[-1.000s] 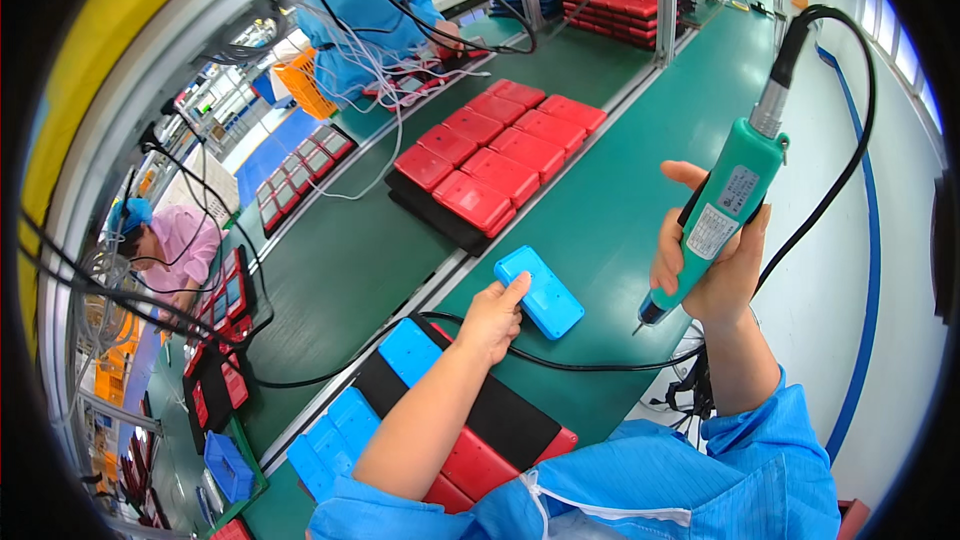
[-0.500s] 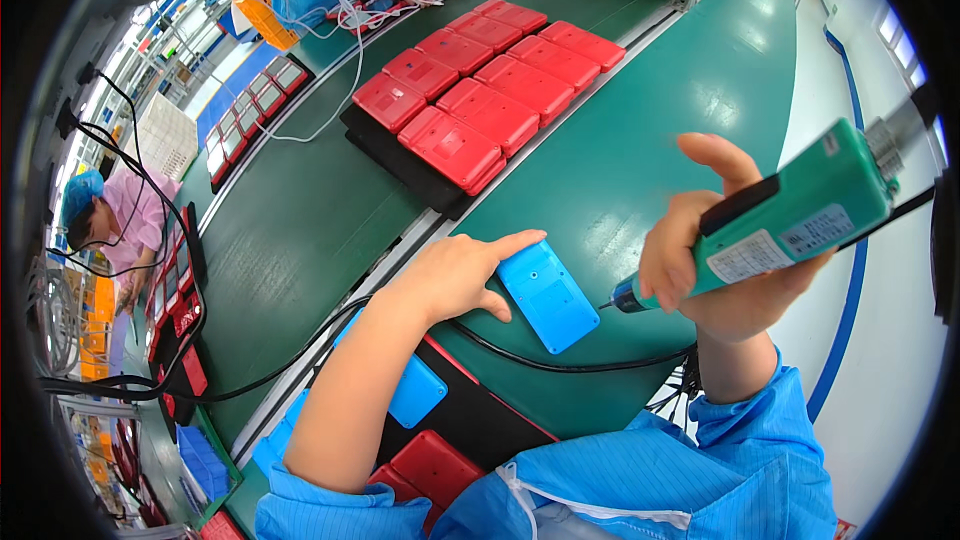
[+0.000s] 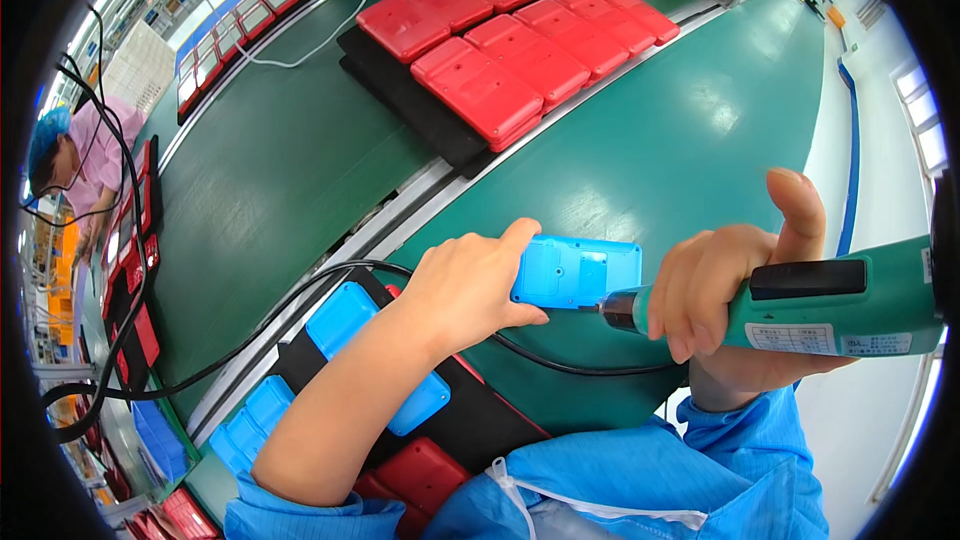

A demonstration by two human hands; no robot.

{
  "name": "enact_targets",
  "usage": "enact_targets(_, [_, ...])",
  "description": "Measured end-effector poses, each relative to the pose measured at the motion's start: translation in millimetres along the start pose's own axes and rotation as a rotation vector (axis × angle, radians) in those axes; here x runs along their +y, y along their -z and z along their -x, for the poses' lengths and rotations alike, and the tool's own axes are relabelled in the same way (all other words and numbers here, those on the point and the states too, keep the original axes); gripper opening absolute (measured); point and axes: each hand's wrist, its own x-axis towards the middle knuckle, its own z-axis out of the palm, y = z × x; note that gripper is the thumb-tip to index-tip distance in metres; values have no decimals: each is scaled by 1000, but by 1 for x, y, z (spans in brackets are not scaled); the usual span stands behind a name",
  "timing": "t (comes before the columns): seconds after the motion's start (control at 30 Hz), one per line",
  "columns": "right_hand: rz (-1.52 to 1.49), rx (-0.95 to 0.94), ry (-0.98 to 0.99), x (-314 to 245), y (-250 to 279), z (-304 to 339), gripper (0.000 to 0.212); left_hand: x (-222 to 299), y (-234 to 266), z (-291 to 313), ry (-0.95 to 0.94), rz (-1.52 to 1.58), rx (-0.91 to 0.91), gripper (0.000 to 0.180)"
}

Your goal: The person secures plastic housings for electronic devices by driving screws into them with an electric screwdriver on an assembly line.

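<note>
A flat blue plastic casing (image 3: 578, 268) with small screw holes lies on the green tabletop. My left hand (image 3: 462, 285) grips its left end, fingers at the upper corner and thumb at the lower one. My right hand (image 3: 715, 285) is wrapped round a green electric screwdriver (image 3: 890, 295) with a black panel, its thumb raised off the body. The screwdriver lies nearly level, with its tip at the lower edge of the blue casing. Whether the bit sits in a hole is too small to tell.
Red casings (image 3: 500, 85) stand in rows on a black mat beyond a metal rail (image 3: 420, 195). More blue casings (image 3: 345, 318) lie around my left forearm, above red ones (image 3: 420, 470). A black cable (image 3: 590, 368) crosses the table. A co-worker in pink (image 3: 100, 155) bends over at far left.
The blue casing has turned from slanted to nearly level in my left hand. The screwdriver has levelled out, and its tip has come to the casing's lower edge. The view has shifted.
</note>
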Motion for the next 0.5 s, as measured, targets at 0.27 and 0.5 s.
enact_targets(0.27, [102,-102,17,14,0,0,63,-1,1,1,13,18,-5,63])
enact_targets(0.5, [105,-177,22,19,10,2,88,0,2,0,35,1,-37,62])
